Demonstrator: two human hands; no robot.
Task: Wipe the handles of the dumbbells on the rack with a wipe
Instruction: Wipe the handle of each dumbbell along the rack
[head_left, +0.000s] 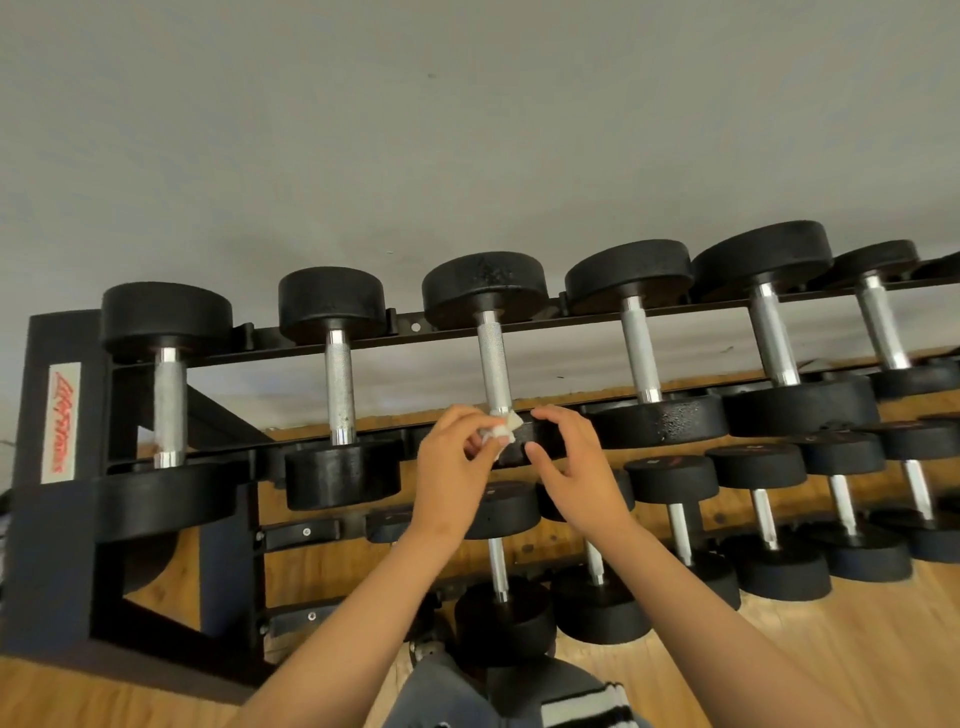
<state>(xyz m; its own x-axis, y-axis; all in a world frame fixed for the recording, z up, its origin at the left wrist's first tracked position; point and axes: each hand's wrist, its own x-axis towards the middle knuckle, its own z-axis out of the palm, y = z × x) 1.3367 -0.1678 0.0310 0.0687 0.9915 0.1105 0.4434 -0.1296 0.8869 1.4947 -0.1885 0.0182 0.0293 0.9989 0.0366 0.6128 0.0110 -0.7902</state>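
The left grip (457, 467) pinches a small crumpled wipe (500, 432) at the near end of the third dumbbell's handle (493, 364), on the top row of the rack (62, 519). The right grip (576, 467) curves over that dumbbell's near head; whether it clamps it I cannot tell. Bunched so small, the wipe may miss parts of the knurled steel or slip between the rails.

Left hand (458, 460) pinched, right hand (574, 460) loosely spread.
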